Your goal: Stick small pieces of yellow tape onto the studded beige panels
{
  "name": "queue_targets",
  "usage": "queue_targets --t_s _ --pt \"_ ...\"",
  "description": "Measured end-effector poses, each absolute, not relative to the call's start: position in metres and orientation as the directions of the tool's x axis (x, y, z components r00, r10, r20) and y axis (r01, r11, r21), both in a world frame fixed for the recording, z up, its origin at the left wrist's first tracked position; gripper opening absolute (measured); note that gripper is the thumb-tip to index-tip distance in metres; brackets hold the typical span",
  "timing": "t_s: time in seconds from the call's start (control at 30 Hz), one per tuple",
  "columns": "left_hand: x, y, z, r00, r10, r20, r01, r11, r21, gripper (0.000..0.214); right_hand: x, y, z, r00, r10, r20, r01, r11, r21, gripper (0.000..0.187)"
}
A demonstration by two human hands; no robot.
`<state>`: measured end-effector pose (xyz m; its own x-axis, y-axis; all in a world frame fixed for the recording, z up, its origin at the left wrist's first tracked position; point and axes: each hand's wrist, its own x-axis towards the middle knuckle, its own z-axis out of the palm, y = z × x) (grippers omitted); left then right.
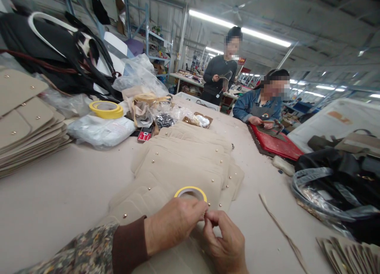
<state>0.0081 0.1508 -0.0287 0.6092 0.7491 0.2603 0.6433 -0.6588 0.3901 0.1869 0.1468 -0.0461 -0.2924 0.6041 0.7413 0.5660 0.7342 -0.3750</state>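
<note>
My left hand (178, 222), in a brown cuff and patterned sleeve, is closed, its thumb and forefinger pinched together. My right hand (225, 238) pinches too, its fingertips meeting the left ones. Whatever sits between the fingertips is too small to make out. Just behind my left hand is a yellow-edged tape roll (191, 189), its lower part covered by the hand; I cannot tell whether the hand grips it. Under both hands spread overlapping beige panels (184, 155) with small metal studs.
Stacked beige studded panels (26, 119) stand at left. Near them are yellow tape rolls (106, 109) on a plastic-wrapped bundle (102, 129). A beige strip (282, 230) and black bags (335, 187) lie at right. One co-worker (261, 101) works beside a red board (276, 141); another person (219, 76) stands behind.
</note>
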Motion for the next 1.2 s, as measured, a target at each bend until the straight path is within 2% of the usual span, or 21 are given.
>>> queue_targets --t_s 0.1,0.17,0.23,0.3,0.33,0.43,0.57,0.67,0.8,1.0,1.1,1.2 --pt "0.009 0.156 -0.022 0.571 0.776 0.269 0.689 -0.631 0.357 0.007 0.187 0.150 -0.040 -0.264 0.615 0.743 0.585 0.715 -0.384 0.017" --pt "0.010 0.159 -0.018 0.551 0.782 0.291 0.708 -0.622 0.333 0.008 0.185 0.152 -0.036 -0.227 0.681 0.696 0.569 0.673 -0.473 0.014" --pt "0.011 0.159 -0.014 0.537 0.775 0.332 0.724 -0.626 0.289 0.008 0.183 0.155 -0.032 -0.150 0.824 0.547 0.515 0.537 -0.668 0.014" --pt "0.013 0.157 -0.012 0.535 0.748 0.393 0.723 -0.646 0.247 0.008 0.183 0.160 -0.030 -0.063 0.951 0.302 0.403 0.302 -0.864 0.019" --pt "0.015 0.156 -0.012 0.539 0.727 0.426 0.712 -0.663 0.231 0.008 0.185 0.163 -0.031 -0.022 0.982 0.188 0.335 0.184 -0.924 0.022" --pt "0.018 0.154 -0.015 0.546 0.671 0.501 0.682 -0.704 0.201 0.009 0.197 0.175 -0.038 0.035 0.998 -0.050 0.189 -0.056 -0.980 0.031" --pt "0.018 0.165 -0.034 0.536 0.712 0.453 0.755 -0.645 0.120 0.013 0.221 0.185 -0.052 -0.002 0.975 -0.223 0.179 -0.219 -0.959 0.040" --pt "0.017 0.175 -0.049 0.564 0.756 0.333 0.779 -0.620 0.088 0.010 0.227 0.185 -0.061 -0.027 0.977 -0.213 0.236 -0.201 -0.951 0.043" --pt "0.018 0.176 -0.056 0.573 0.779 0.256 0.781 -0.613 0.120 0.007 0.219 0.182 -0.068 -0.070 0.984 -0.161 0.366 -0.125 -0.922 0.041" --pt "0.017 0.170 -0.048 0.582 0.787 0.206 0.778 -0.612 0.143 0.010 0.206 0.183 -0.065 -0.105 0.994 0.017 0.677 0.084 -0.731 0.036" --pt "0.017 0.170 -0.048 0.580 0.786 0.214 0.778 -0.612 0.143 0.008 0.205 0.185 -0.064 -0.117 0.991 0.057 0.722 0.125 -0.681 0.034" --pt "0.017 0.171 -0.050 0.571 0.791 0.221 0.782 -0.606 0.150 0.008 0.209 0.185 -0.068 -0.060 0.997 0.054 0.707 0.081 -0.703 0.032"
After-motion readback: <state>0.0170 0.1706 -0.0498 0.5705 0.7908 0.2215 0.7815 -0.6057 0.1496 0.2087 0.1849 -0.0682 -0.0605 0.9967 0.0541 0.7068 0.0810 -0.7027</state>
